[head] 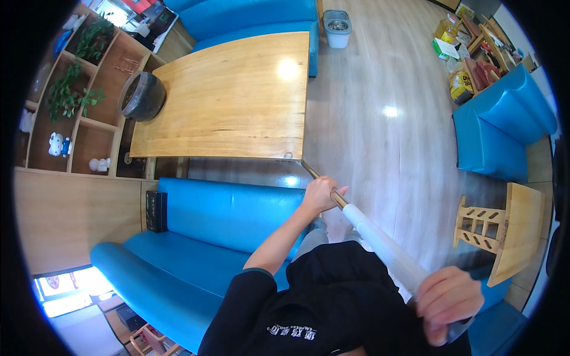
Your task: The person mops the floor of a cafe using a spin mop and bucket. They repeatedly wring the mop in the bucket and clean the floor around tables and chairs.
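A long pole (378, 242) with a white sleeve and a brass-coloured metal section slants across the front of my body. My left hand (321, 194) grips it low, around the metal section. Higher up, near the end closest to me, my right hand (449, 300) is wrapped around the pole. The pole's far end runs down beside the corner of a wooden table (231, 102) and goes out of sight there, so what it carries is hidden.
A blue padded bench (236, 218) is at my left, another blue bench (258, 15) beyond the table. A dark glass pot (143, 96) stands on the table. To the right are a blue seat (494, 129), a wooden stool (503, 231) and a cluttered rack; a lidded bin (337, 29) stands ahead.
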`<state>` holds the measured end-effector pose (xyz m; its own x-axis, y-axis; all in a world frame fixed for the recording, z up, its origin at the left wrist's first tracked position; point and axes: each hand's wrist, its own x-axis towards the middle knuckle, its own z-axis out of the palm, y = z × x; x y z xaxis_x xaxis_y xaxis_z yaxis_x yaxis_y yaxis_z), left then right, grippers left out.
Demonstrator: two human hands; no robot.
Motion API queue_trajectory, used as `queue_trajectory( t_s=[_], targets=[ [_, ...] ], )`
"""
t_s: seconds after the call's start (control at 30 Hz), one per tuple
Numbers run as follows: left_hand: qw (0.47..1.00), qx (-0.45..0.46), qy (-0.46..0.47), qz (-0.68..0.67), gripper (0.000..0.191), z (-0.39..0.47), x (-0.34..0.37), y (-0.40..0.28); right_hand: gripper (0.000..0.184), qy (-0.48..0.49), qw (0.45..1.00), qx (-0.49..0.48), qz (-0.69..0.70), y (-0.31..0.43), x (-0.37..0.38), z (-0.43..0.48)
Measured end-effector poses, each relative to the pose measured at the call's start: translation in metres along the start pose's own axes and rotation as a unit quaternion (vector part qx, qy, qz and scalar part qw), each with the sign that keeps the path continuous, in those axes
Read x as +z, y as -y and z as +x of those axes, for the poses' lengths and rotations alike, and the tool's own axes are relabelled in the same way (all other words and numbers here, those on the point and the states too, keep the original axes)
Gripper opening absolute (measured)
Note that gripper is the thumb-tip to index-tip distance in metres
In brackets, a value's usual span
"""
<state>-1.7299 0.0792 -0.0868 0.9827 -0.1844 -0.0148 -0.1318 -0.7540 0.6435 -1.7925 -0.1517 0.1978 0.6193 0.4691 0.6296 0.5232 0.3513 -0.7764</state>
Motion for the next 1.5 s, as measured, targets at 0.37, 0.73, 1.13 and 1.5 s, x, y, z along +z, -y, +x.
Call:
queue_trajectory(
  t_s=[0.37, 0.73, 1.13, 1.5],
  targets=[
    [0.989, -0.073, 0.055, 0.113, 0.050, -0.019, -0.027, 0.082, 0.030, -0.233, 0.972, -0.009, -0.035, -0.075, 0.013, -0.023],
    [0.959, -0.265, -0.064, 0.082, 0.031, -0.127, -0.081, 0.360, 0.016, 0.120, 0.986, 0.033, 0.109, -0.281, 0.198, -0.018],
    [0.993, -0.088, -0.035, 0.075, 0.034, -0.066, -0.030, 0.138, 0.027, 0.062, 0.989, 0.138, -0.006, -0.102, 0.047, -0.026],
    [0.996, 0.021, 0.066, -0.060, 0.046, -0.037, 0.079, -0.124, 0.020, -0.003, 0.998, 0.044, -0.039, 0.075, -0.118, -0.099]
  ],
)
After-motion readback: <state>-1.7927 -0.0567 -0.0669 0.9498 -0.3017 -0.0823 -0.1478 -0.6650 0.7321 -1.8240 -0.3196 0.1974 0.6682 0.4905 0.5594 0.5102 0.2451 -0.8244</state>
